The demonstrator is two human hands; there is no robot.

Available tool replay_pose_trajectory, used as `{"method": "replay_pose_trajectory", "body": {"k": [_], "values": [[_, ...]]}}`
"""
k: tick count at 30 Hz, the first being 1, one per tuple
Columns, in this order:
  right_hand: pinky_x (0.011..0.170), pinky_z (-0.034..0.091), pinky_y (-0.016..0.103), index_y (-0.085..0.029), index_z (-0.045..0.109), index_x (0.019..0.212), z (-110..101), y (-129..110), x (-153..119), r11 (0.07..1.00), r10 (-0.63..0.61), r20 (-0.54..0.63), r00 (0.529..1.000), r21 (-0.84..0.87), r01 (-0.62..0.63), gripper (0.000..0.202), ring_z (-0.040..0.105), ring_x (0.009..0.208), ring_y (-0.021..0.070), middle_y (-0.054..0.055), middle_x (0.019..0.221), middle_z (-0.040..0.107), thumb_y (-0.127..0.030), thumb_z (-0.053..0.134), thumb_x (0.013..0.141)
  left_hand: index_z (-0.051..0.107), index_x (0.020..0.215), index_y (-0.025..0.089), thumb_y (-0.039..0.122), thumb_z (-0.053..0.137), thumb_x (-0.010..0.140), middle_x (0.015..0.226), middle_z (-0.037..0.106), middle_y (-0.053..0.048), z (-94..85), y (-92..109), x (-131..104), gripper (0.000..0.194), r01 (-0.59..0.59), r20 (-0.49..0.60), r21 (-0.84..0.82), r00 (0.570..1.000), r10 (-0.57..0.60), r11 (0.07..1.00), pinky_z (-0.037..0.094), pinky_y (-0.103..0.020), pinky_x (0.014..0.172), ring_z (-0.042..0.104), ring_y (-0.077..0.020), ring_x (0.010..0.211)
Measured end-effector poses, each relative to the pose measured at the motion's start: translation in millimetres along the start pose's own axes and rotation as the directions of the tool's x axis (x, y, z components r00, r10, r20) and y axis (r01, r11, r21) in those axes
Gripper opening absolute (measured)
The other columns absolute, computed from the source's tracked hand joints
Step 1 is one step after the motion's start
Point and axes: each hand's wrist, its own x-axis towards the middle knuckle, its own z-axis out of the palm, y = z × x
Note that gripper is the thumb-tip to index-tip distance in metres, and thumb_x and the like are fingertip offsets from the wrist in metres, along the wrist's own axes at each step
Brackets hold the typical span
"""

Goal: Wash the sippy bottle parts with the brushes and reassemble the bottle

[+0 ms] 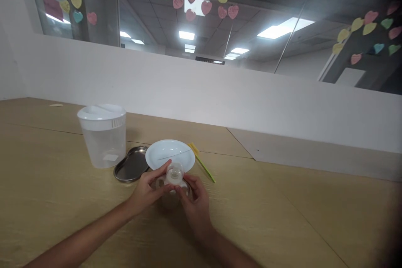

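Observation:
Both hands meet at a small clear bottle (175, 174) with a rounded, see-through top, held over the table in front of the white bowl. My left hand (150, 186) grips it from the left, with thumb and fingers around the upper part. From the right, my right hand (195, 201) pinches the same bottle, its fingers curled. The lower part of the bottle is blurred and partly hidden by the fingers. Just beyond lies the white bowl (171, 147), with a thin straight rod (174, 155) across it.
A kidney-shaped metal tray (133, 165) lies left of the bowl. Behind it stands a translucent lidded bucket (103, 140). To the bowl's right is a yellow-headed brush (205, 168) with a green handle. A white wall (201, 92) with windows rises behind the wooden table (266, 217).

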Motion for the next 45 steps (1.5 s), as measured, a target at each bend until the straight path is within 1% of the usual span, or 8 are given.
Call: {"method": "replay_pose_trajectory", "body": {"k": [7,15,23,27,30,35,41,45], "values": [[0.079,0.050,0.034,-0.018,0.055,0.088,0,-2,1,1.000,-0.012,0.022,1.000,0.023,0.011,0.025,0.062,0.090,0.0207,0.009,0.094,0.067,-0.029,0.068,0.070,0.048,0.128,0.018,0.033,0.068,0.071,0.126,0.054,-0.008,-0.8,1,1,0.063,0.034,0.005,0.011,0.999,-0.034,0.999,0.041,-0.037,0.099,0.053,-0.0241,0.114],[0.079,0.051,0.033,-0.019,0.055,0.087,0,-5,2,0.998,-0.045,0.021,0.999,-0.032,0.046,0.024,0.062,0.088,0.0199,0.007,0.091,0.066,-0.030,0.068,0.070,0.044,0.131,0.021,0.035,0.066,0.074,0.124,0.057,-0.009,-2.2,3,0,0.062,-0.014,0.047,0.090,0.999,0.010,0.996,0.040,-0.039,0.099,0.054,-0.0228,0.112],[0.084,0.047,0.034,-0.020,0.050,0.112,-7,-8,6,0.983,-0.077,0.179,0.981,-0.152,0.105,0.036,0.058,0.095,0.0193,0.008,0.107,0.060,-0.036,0.057,0.080,0.042,0.132,0.024,0.036,0.061,0.078,0.126,0.053,-0.009,-4.4,7,-1,0.059,-0.151,0.064,0.297,0.988,0.138,0.943,0.041,-0.037,0.097,0.049,-0.0227,0.115],[0.087,0.046,0.034,-0.020,0.050,0.115,-9,-6,8,0.977,-0.073,0.236,0.969,-0.178,0.117,0.039,0.056,0.101,0.0201,0.008,0.112,0.059,-0.036,0.059,0.080,0.031,0.138,0.023,0.037,0.067,0.072,0.133,0.046,-0.011,-3.4,4,-3,0.077,-0.202,0.110,0.368,0.979,0.174,0.908,0.037,-0.042,0.100,0.044,-0.0264,0.120],[0.088,0.046,0.034,-0.021,0.049,0.119,-9,-4,6,0.971,-0.076,0.246,0.966,-0.201,0.128,0.040,0.056,0.105,0.0206,0.008,0.115,0.059,-0.034,0.057,0.082,0.027,0.140,0.022,0.038,0.067,0.071,0.133,0.046,-0.012,-1.7,4,-4,0.080,-0.188,0.111,0.360,0.981,0.158,0.914,0.038,-0.042,0.099,0.046,-0.0268,0.118],[0.088,0.047,0.033,-0.022,0.047,0.125,-7,-5,3,0.927,-0.200,0.266,0.943,-0.260,0.270,0.043,0.057,0.106,0.0211,0.007,0.118,0.058,-0.026,0.055,0.083,0.024,0.141,0.024,0.040,0.068,0.069,0.124,0.055,-0.009,-3.7,10,-1,0.085,-0.158,0.150,0.347,0.982,0.111,0.924,0.041,-0.041,0.096,0.052,-0.0265,0.112],[0.092,0.045,0.036,-0.022,0.045,0.130,-7,-2,3,0.919,-0.197,0.268,0.943,-0.285,0.273,0.047,0.054,0.111,0.0225,0.008,0.124,0.056,-0.026,0.053,0.084,0.036,0.136,0.021,0.044,0.067,0.069,0.114,0.061,-0.010,-4.8,9,0,0.078,-0.146,0.149,0.398,0.984,0.093,0.905,0.043,-0.038,0.093,0.055,-0.0261,0.106],[0.092,0.045,0.036,-0.022,0.048,0.127,-10,-2,6,0.924,-0.149,0.266,0.952,-0.305,0.230,0.047,0.054,0.110,0.0227,0.007,0.123,0.057,-0.030,0.056,0.082,0.052,0.121,0.020,0.044,0.067,0.069,0.109,0.062,-0.009,-1.2,10,0,0.059,-0.147,0.143,0.391,0.985,0.098,0.909,0.045,-0.037,0.089,0.057,-0.0243,0.100]]}}
